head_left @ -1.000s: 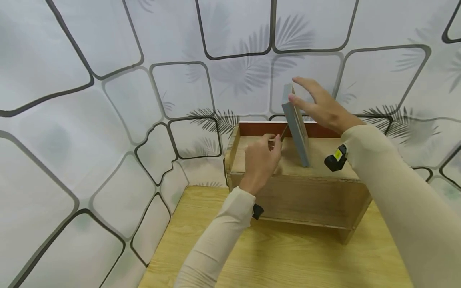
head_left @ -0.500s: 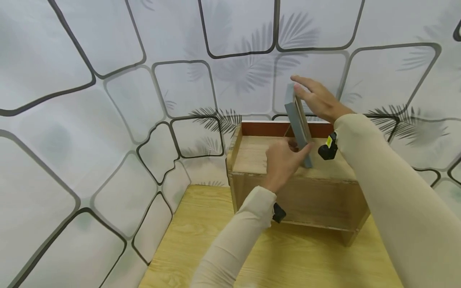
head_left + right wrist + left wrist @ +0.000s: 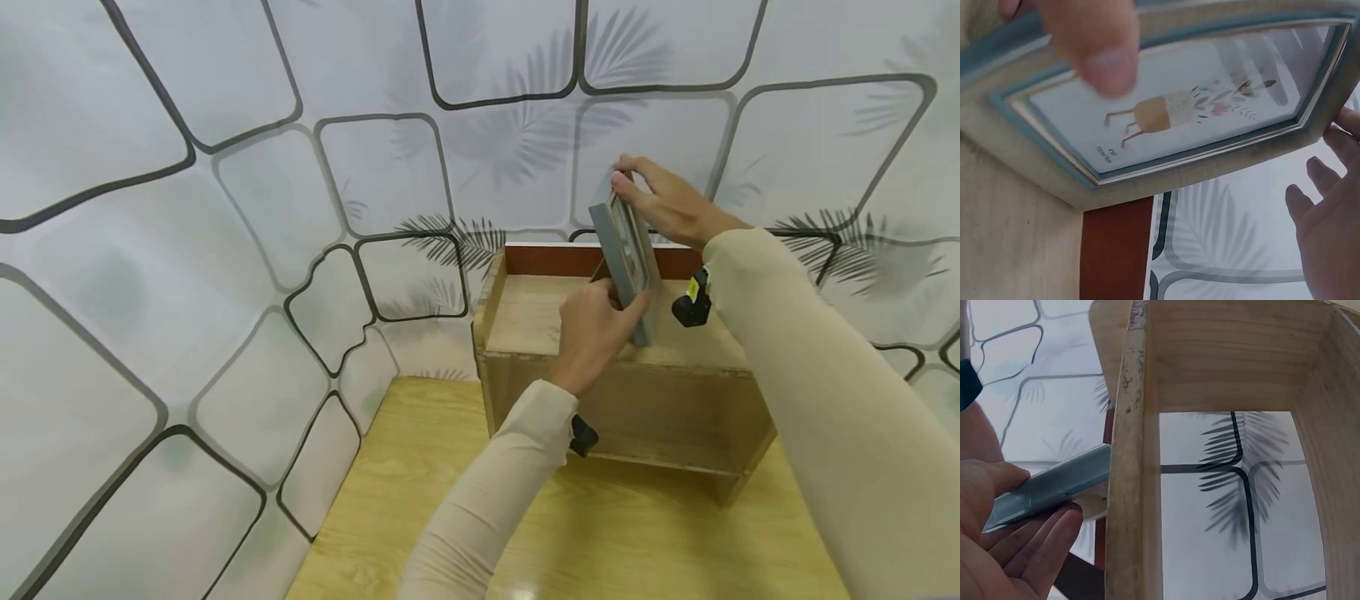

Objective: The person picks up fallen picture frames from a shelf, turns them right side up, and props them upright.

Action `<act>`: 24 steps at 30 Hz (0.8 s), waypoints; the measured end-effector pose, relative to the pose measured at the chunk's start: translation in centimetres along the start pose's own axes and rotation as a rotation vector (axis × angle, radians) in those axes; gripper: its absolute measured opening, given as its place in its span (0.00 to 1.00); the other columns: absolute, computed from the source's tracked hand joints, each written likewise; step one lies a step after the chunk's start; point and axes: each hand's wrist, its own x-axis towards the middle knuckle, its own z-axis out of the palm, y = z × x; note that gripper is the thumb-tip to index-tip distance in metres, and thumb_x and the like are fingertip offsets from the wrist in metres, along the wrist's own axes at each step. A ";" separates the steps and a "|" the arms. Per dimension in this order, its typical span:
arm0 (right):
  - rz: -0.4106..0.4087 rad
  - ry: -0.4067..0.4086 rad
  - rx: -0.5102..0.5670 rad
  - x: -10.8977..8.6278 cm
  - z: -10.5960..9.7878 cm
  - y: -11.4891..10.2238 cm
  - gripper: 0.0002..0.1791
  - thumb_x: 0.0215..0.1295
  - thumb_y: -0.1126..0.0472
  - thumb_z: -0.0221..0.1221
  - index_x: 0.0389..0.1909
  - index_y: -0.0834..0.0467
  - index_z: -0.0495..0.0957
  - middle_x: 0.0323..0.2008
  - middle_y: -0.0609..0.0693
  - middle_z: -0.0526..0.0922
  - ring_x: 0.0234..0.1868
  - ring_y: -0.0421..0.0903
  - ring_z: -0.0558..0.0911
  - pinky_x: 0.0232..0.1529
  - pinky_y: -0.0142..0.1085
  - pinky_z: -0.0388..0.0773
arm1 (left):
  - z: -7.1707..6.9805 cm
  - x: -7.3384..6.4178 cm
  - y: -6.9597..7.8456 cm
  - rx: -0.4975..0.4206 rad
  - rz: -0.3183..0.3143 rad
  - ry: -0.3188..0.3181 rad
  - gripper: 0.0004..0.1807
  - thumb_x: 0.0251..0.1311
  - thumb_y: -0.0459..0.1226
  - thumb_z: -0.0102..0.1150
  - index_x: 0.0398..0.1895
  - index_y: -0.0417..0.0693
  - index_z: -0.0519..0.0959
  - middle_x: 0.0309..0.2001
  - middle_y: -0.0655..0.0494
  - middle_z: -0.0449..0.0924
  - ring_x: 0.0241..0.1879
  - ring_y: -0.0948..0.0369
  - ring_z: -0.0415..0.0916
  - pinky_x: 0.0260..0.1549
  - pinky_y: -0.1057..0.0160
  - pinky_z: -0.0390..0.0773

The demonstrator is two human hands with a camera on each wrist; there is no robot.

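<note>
A blue-grey picture frame point(image 3: 630, 242) stands tilted on top of a small wooden shelf point(image 3: 525, 312), its lower edge at the shelf top. In the right wrist view, the frame's front point(image 3: 1166, 150) shows a picture of a plant in a legged pot. My left hand point(image 3: 592, 333) pinches the frame's near side low down, thumb on the front and fingers behind. My right hand point(image 3: 671, 204) holds the upper corner, its thumb at the edge. A dark support leg point(image 3: 1079, 575) sticks out behind the frame in the left wrist view.
The shelf has an open lower compartment point(image 3: 652, 417) and a reddish-brown back strip point(image 3: 547, 260). It stands on a yellow wood-grain table point(image 3: 450, 450) against a patterned wall point(image 3: 495, 175).
My left hand has moved right from behind the frame to grip its near side. The frame has turned so more of its front shows, and my right hand has closed on the top corner.
</note>
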 end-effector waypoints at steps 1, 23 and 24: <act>0.001 0.005 -0.002 0.0 -0.1 0.1 0.37 0.81 0.41 0.37 0.78 0.63 0.51 0.81 0.58 0.44 0.80 0.59 0.42 0.76 0.56 0.39 | -0.1 0.0 0.0 -0.005 0.002 -0.008 0.14 0.65 0.45 0.66 0.33 0.42 0.87 0.22 0.57 0.85 0.14 0.76 0.72 0.13 0.78 0.70; 0.035 0.142 -0.051 -0.8 -1.0 0.9 0.38 0.77 0.42 0.50 0.69 0.71 0.59 0.72 0.70 0.59 0.71 0.70 0.60 0.68 0.64 0.56 | -2.0 0.3 -0.1 0.055 -0.040 -0.133 0.19 0.67 0.49 0.65 0.28 0.43 0.84 0.19 0.59 0.80 0.13 0.72 0.68 0.13 0.74 0.66; 0.038 0.152 -0.052 -0.8 -1.0 0.9 0.38 0.77 0.42 0.50 0.68 0.72 0.60 0.70 0.71 0.60 0.69 0.70 0.62 0.66 0.65 0.58 | -2.1 0.3 -0.1 0.058 -0.044 -0.135 0.19 0.67 0.50 0.64 0.27 0.43 0.83 0.17 0.60 0.77 0.13 0.72 0.66 0.12 0.74 0.64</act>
